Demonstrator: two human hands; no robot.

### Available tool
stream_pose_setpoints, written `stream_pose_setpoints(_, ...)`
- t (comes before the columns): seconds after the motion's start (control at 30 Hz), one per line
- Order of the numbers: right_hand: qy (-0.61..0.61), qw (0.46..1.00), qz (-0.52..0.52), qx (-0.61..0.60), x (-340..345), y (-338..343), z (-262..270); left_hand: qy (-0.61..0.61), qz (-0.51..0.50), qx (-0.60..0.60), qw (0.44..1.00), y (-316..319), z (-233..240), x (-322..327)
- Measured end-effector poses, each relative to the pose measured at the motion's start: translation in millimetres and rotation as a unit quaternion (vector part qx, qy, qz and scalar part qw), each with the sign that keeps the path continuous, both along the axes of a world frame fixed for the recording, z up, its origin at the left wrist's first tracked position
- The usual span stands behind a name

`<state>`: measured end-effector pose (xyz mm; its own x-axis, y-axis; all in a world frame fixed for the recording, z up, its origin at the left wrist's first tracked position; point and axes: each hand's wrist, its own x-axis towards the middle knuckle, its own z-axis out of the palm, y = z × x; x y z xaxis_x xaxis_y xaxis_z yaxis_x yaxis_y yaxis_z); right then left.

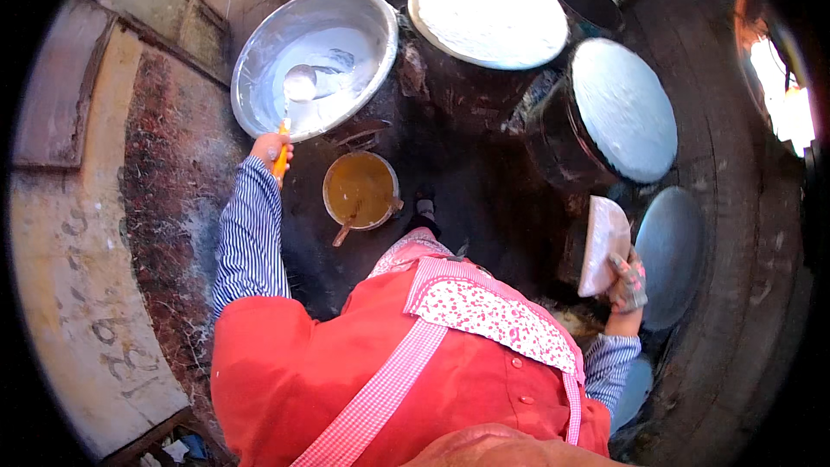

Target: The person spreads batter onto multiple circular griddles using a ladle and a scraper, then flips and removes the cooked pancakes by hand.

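Note:
My left hand (267, 148) grips the orange handle of a ladle (301, 83). The ladle's bowl, coated with white liquid, is over the inside of a wide metal basin (382, 71). White liquid (331, 42) covers part of the basin's bottom. On the other side, my right hand (628, 282) wears a worn, stained glove and holds a pale half-round pad (604, 246) with a straight edge. Whether a plastic film wraps the pad, I cannot tell. Right beside that hand is a round grey plate (671, 259).
A bucket (327, 198) of yellowish liquid with a stick-like handle stands near my foot (425, 206). Ahead are a white-covered round top (489, 13) and another on a dark drum (622, 110). A stained wall (84, 259) runs along the left. Bright light enters at right.

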<state>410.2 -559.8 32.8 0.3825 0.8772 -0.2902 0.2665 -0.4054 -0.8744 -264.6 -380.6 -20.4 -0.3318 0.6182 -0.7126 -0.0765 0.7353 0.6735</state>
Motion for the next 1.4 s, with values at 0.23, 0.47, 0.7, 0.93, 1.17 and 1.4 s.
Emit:
stream_pose_setpoints(0.23,-0.251,0.761,0.592,0.086,-187,231,81,0.044,0.001,-0.045,0.998,38,-66,-44)
stream_pose_setpoints(0.47,-0.299,0.589,0.750,0.039,-232,292,90,-0.018,-0.014,-0.053,0.998,77,-109,-51)
stream_pose_setpoints(0.7,-0.261,0.525,0.809,0.040,-225,307,93,-0.002,0.029,-0.044,0.999,57,-103,-27)
stream_pose_setpoints(0.93,-0.219,0.427,0.867,0.135,-235,329,95,0.034,0.111,-0.027,0.993,-10,-71,17)
stream_pose_setpoints(1.17,-0.216,0.465,0.815,0.269,-252,354,115,0.083,0.105,0.015,0.991,0,-41,54)
stream_pose_setpoints(1.4,-0.295,0.734,0.567,0.229,-402,505,30,0.244,0.168,0.030,0.955,24,-48,59)
